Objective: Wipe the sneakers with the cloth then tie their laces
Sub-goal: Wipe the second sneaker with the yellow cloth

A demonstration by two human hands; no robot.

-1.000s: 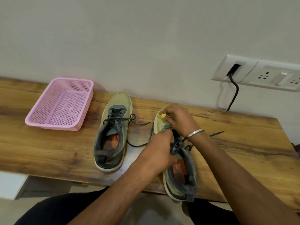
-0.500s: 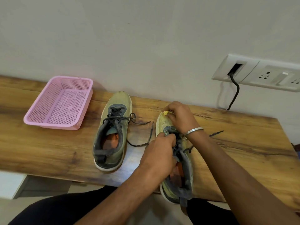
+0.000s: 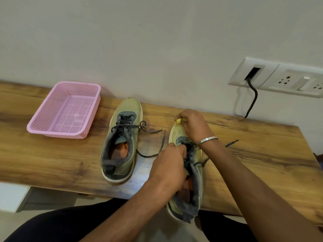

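Right hand fingers: the right hand is curled tight around a small yellow cloth. Only a little bit of the cloth pokes out past the fingers. The hand presses it on the toe of the right sneaker.

Left hand fingers: the left hand is curled around the tongue and top edge of that same sneaker, by the laces. It holds the shoe in place.

How the shoe lies: its toe points away from the person, toward the wall. Its heel hangs over the near edge of the wooden table. So the long way of the shoe runs from the person's lap out to the wall.

Which hand is nearer: the right hand is at the far end, on the toe. The left hand is at the middle. I think the cloth has to slide back along the shoe toward the person.

Other sneaker: the left sneaker lies just beside it, toe to the wall too, laces loose.

Farther out: a pink basket sits well apart on the left.
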